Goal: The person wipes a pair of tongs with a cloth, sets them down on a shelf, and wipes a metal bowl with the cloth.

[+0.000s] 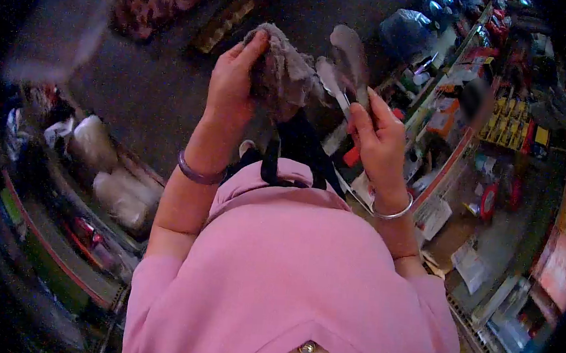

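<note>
My left hand [232, 80] is closed on a crumpled grey cloth [283, 64], pinching its upper left edge while the rest hangs down to the right. In my right hand [384, 141] is a utensil with two arms and rounded, paddle-like ends that looks like a pair of tongs [348, 53]. Its ends point up and left, spread apart, with the fingers wrapped round the lower part. One tong end is close to the cloth's right edge; whether they touch I cannot tell. Both hands are raised in front of my body.
On the right, a long shelf is crowded with packaged goods, including yellow-and-black packs [506, 123] and a red roll [488, 201]. To the left, another shelf holds plastic-wrapped bundles [121, 198]. Dark floor [148, 91] lies ahead, with a patterned reddish cloth [154, 3] farther off.
</note>
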### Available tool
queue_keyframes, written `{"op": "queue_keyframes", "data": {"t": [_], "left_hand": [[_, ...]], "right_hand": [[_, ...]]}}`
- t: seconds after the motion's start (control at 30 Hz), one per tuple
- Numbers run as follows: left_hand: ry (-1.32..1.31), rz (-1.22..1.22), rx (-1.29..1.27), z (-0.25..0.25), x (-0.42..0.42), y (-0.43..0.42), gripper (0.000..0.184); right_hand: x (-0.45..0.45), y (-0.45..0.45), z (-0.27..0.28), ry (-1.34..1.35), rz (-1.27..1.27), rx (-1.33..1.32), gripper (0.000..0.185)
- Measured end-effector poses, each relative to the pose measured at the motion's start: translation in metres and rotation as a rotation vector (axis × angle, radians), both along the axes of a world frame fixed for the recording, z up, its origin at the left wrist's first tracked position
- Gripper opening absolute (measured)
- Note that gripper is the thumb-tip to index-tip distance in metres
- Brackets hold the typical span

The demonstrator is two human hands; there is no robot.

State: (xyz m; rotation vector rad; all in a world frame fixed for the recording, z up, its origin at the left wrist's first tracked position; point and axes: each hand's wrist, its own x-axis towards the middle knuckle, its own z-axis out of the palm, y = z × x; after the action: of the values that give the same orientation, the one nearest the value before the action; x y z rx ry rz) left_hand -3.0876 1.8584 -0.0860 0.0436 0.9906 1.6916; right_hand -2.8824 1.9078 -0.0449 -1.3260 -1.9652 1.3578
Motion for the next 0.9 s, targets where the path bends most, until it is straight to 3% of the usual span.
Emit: {"op": "queue_keyframes", "data": {"t": [0.1, 0.2, 0.4, 0.43, 0.6, 0.9], "left_hand": [[0.109, 0.017, 0.045, -0.012, 0.000, 0.061, 0.021], [0.052, -0.058, -0.007, -0.010, -0.011, 0.124, 0.020], [0.078, -0.179, -0.072, 0.015, -0.011, 0.211, 0.018], [0.069, -0.182, -0.075, 0.039, 0.015, 0.253, 0.017], [0.056, -0.231, -0.061, 0.047, 0.030, 0.314, 0.016], [-0.050, -0.341, 0.016, 0.048, 0.056, 0.412, 0.018]], "right_hand": [[-0.009, 0.056, -0.010, 0.016, -0.083, 0.021, 0.028], [-0.016, 0.119, -0.018, -0.054, 0.061, 0.562, 0.030], [-0.002, 0.216, 0.007, -0.335, 0.069, 0.981, 0.044], [0.025, 0.260, 0.030, -0.332, 0.086, 0.962, 0.044], [0.042, 0.327, 0.064, -0.469, 0.177, 0.956, 0.046], [0.061, 0.402, 0.074, -0.708, 0.143, 0.971, 0.043]]}}
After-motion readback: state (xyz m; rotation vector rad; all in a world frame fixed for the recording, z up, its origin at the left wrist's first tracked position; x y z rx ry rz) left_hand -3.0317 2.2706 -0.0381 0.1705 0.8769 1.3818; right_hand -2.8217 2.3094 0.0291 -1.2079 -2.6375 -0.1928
